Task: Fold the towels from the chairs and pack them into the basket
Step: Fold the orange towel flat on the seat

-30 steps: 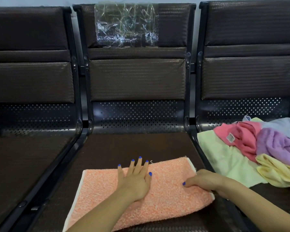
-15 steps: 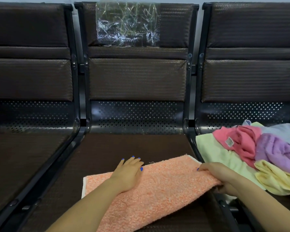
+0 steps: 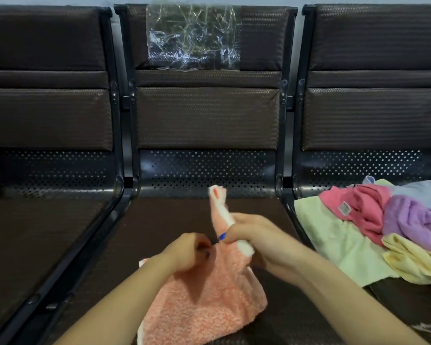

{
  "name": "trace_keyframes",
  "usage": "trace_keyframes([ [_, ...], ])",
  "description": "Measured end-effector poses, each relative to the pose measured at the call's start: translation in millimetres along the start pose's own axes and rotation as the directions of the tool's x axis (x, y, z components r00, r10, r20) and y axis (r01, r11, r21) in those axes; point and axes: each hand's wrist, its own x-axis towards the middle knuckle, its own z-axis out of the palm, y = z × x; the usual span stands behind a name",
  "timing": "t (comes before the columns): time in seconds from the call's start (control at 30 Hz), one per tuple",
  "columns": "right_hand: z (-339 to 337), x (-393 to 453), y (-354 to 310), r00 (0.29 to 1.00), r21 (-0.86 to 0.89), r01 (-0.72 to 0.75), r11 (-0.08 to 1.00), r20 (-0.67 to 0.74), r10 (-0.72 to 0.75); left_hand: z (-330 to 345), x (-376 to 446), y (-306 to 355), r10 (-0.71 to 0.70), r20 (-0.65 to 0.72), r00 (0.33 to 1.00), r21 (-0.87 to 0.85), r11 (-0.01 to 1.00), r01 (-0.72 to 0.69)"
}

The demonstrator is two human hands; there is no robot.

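Orange towel (image 3: pixel 204 302) bunched between both hands' grip

Waiting area, likely a clinic or office lobby; three linked dark brown padded seats on one black metal frame, middle seat (image 3: pixel 207 115) as landmark. Perforated metal panels under each backrest; crinkled clear plastic (image 3: pixel 193 37) taped on its backrest top; pale plain wall (image 3: pixel 296 1) behind it.
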Motion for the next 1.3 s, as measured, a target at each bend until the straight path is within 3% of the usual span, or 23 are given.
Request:
trace_keyframes([
  [0.07, 29.4, 12.1, 5.4, 0.999, -0.121, 0.03, 0.992, 0.036, -0.025, -5.5, -13.4, -4.1, -0.006, -0.02, 1.0, -0.14, 0.99, 0.003],
  [0.13, 56.0, 27.7, 17.9, 0.997, -0.236, 0.057, 0.97, 0.072, -0.041, -10.2, -22.2, -17.0, -0.151, -0.037, 0.988, -0.212, 0.967, 0.14],
  [0.23, 87.6, 45.9, 38.0, 0.988, -0.337, 0.077, 0.938, 0.149, -0.028, -19.5, -30.9, -44.2, -0.285, -0.064, 0.956, 0.019, 0.958, 0.287],
  [0.33, 106.4, 53.2, 50.1, 0.985, -0.52, 0.098, 0.848, 0.174, -0.007, -28.7, -41.1, -63.9, -0.309, -0.103, 0.945, 0.292, 0.899, 0.326],
  [0.43, 114.4, 48.4, 54.7, 0.981, -0.748, 0.096, 0.657, 0.183, 0.066, -32.1, -46.7, -85.5, -0.398, -0.184, 0.899, 0.085, 0.904, 0.418],
  [0.5, 115.4, 44.0, 57.6, 0.976, -0.829, 0.089, 0.552, 0.183, 0.118, -34.1, -49.0, -90.5, -0.454, -0.166, 0.875, -0.082, 0.891, 0.447],
  [0.6, 114.7, 40.1, 58.0, 0.97, -0.866, 0.114, 0.486, 0.202, 0.133, -40.4, -51.6, -83.0, -0.487, -0.132, 0.863, -0.185, 0.868, 0.461],
  [0.7, 107.0, 41.2, 52.1, 0.969, -0.864, 0.111, 0.491, 0.204, 0.14, -44.7, -56.8, -72.3, -0.511, -0.007, 0.86, -0.29, 0.824, 0.487],
  [0.8, 90.0, 42.7, 43.8, 0.978, -0.861, 0.157, 0.484, 0.203, 0.043, -43.5, -61.9, -72.5, -0.484, 0.084, 0.871, -0.369, 0.797, 0.478],
  [0.87, 76.5, 42.0, 42.9, 0.971, -0.898, 0.221, 0.381, 0.24, 0.002, -43.1, -64.5, -72.9, -0.456, 0.086, 0.886, -0.496, 0.751, 0.435],
  [0.97, 60.2, 34.8, 51.8, 0.936, -0.924, 0.292, 0.246, 0.33, 0.126, -45.6, -64.8, -71.3, -0.434, 0.061, 0.899, -0.633, 0.68, 0.371],
  [1.07, 52.7, 26.7, 67.6, 0.888, -0.918, 0.368, 0.149, 0.395, 0.237, -45.0, -65.2, -70.0, -0.445, 0.058, 0.894, -0.639, 0.672, 0.375],
  [1.3, 42.2, 16.3, 78.6, 0.838, -0.849, 0.527, 0.049, 0.528, 0.138, -38.8, -62.4, -75.1, -0.532, 0.095, 0.842, -0.558, 0.672, 0.487],
])
